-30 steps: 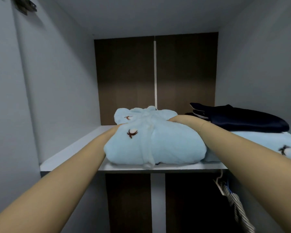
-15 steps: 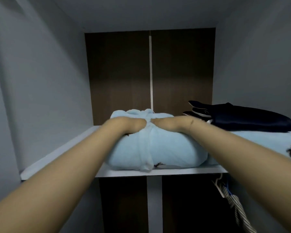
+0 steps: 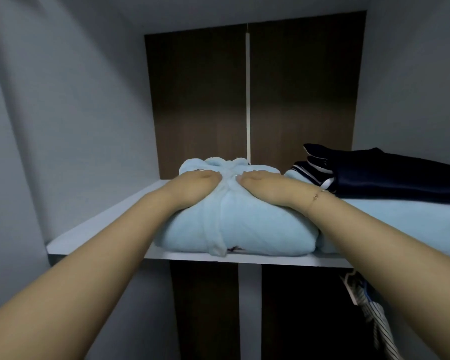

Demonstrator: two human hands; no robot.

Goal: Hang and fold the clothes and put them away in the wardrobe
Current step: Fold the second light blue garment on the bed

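A folded light blue fleece garment [image 3: 244, 229] lies on the white wardrobe shelf [image 3: 96, 224], its belt hanging over the front edge. My left hand [image 3: 195, 185] lies flat on top of the bundle, left of the belt. My right hand [image 3: 263, 184] presses flat on top just right of the belt, with a thin bracelet on its wrist. The fingertips of both hands nearly meet at the belt. Neither hand grips the cloth.
To the right on the same shelf, a folded dark navy garment [image 3: 390, 175] lies on another light blue folded piece [image 3: 405, 219]. Below the shelf at right hangs a striped garment on a hanger [image 3: 374, 307]. Grey walls close in left and right; dark brown back panel behind.
Both hands moved from the bundle's sides up onto its top and toward each other, and the bundle has been pushed a little deeper onto the shelf and flattened.
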